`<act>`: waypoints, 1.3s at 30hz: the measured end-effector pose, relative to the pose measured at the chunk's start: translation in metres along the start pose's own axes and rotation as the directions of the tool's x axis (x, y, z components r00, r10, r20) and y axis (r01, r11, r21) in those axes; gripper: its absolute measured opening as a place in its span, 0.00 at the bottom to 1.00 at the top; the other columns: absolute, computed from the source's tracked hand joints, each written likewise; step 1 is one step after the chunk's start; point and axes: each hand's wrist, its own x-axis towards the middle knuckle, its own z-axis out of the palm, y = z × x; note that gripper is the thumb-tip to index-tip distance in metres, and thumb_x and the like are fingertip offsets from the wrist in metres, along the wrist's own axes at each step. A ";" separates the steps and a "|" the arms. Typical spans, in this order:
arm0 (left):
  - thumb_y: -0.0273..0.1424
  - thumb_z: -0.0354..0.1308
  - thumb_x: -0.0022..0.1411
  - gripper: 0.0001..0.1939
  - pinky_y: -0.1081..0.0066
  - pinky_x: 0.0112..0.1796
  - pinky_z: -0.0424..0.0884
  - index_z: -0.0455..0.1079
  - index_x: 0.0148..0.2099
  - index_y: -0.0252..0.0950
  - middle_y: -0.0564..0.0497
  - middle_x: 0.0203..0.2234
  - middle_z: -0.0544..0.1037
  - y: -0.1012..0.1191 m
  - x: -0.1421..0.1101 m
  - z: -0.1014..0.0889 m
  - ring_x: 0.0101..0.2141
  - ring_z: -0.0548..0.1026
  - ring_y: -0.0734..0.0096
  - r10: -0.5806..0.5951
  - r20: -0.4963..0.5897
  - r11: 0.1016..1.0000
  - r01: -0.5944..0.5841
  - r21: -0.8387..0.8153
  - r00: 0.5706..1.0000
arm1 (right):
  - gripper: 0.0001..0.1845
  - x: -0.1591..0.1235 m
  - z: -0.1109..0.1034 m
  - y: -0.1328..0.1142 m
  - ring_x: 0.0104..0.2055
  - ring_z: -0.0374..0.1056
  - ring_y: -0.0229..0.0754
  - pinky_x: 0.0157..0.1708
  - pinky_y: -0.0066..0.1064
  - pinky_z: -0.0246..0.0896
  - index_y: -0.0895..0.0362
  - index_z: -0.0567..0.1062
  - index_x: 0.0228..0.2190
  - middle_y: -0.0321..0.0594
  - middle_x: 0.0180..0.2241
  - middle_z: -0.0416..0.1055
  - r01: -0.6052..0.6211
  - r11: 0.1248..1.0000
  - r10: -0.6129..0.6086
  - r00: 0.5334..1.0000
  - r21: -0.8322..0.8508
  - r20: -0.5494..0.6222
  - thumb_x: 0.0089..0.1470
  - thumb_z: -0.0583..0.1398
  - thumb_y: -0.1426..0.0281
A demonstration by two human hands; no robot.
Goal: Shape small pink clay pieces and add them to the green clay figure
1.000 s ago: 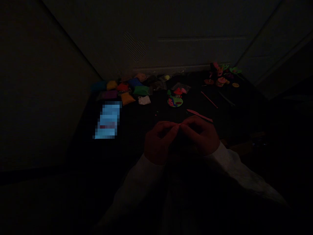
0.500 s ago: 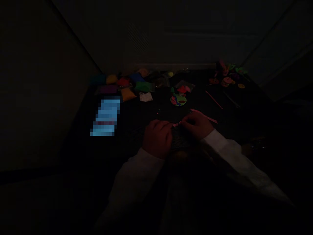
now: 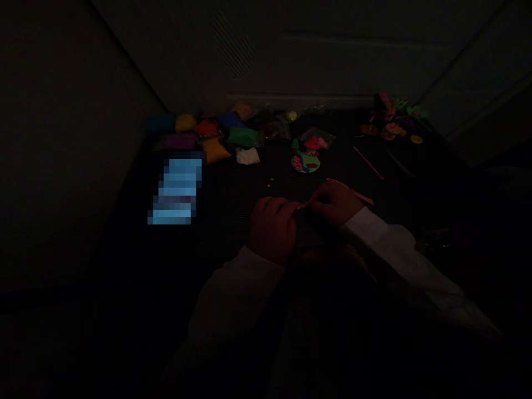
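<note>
The scene is very dark. My left hand (image 3: pixel 272 230) rests on the table with its fingers curled, their tips at small pink clay pieces (image 3: pixel 301 205). From the other side, my right hand (image 3: pixel 336 204) pinches at the same pink pieces, its thumb and forefinger closed. Which piece each hand holds is hard to make out. A pink flat strip-like tool (image 3: pixel 364 197) lies behind my right hand, partly covered by it. Beyond my hands sits a green disc (image 3: pixel 312 165) decorated with a red-capped mushroom house, a blue strip and pink bits.
A lit phone (image 3: pixel 177 191), blurred, lies at the left. Packets of coloured clay (image 3: pixel 243 136) line the back. A thin pink stick (image 3: pixel 368 162) and a dark slender tool (image 3: pixel 399 163) lie at the right, before colourful clay figures (image 3: pixel 390 130). Tiny crumbs (image 3: pixel 269 185) dot the dark table (image 3: pixel 224 216).
The camera view has shifted slightly, so the table things appear higher. My left fingertips have come closer to my right ones, over the pink pieces.
</note>
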 end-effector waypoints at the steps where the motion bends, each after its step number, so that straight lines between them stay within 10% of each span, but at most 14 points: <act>1: 0.25 0.45 0.53 0.15 0.64 0.42 0.59 0.66 0.43 0.38 0.50 0.36 0.69 0.000 0.000 0.000 0.40 0.62 0.67 -0.005 0.000 1.000 0.005 0.027 1.000 | 0.11 0.000 0.000 0.000 0.35 0.62 0.40 0.43 0.36 0.53 0.56 0.74 0.25 0.39 0.29 0.69 -0.004 1.000 0.004 1.000 -0.007 0.005 0.42 0.55 0.63; 15: 0.27 0.46 0.53 0.16 0.62 0.40 0.58 0.65 0.44 0.41 0.49 0.36 0.67 0.002 0.001 0.002 0.40 0.59 0.64 0.011 0.041 0.994 -0.016 0.104 0.999 | 0.12 0.007 -0.014 -0.006 0.32 0.63 0.37 0.31 0.27 0.57 0.56 0.73 0.25 0.37 0.30 0.69 -0.150 0.989 0.149 0.975 -0.011 0.166 0.40 0.57 0.62; 26: 0.27 0.45 0.54 0.16 0.62 0.39 0.58 0.66 0.44 0.41 0.49 0.36 0.66 0.000 0.001 0.004 0.40 0.58 0.64 0.037 0.034 0.995 -0.040 0.089 0.999 | 0.07 0.034 -0.030 -0.008 0.29 0.63 0.36 0.30 0.27 0.55 0.55 0.75 0.22 0.35 0.24 0.69 0.235 0.962 -0.148 0.878 -0.141 0.455 0.41 0.58 0.67; 39: 0.27 0.46 0.53 0.16 0.61 0.39 0.58 0.66 0.44 0.42 0.48 0.36 0.66 0.003 0.001 0.003 0.40 0.58 0.63 0.031 0.042 0.994 -0.035 0.104 0.999 | 0.05 0.040 -0.032 -0.022 0.25 0.63 0.36 0.25 0.27 0.53 0.57 0.74 0.22 0.36 0.22 0.68 0.210 0.946 -0.053 0.853 -0.248 0.518 0.40 0.58 0.69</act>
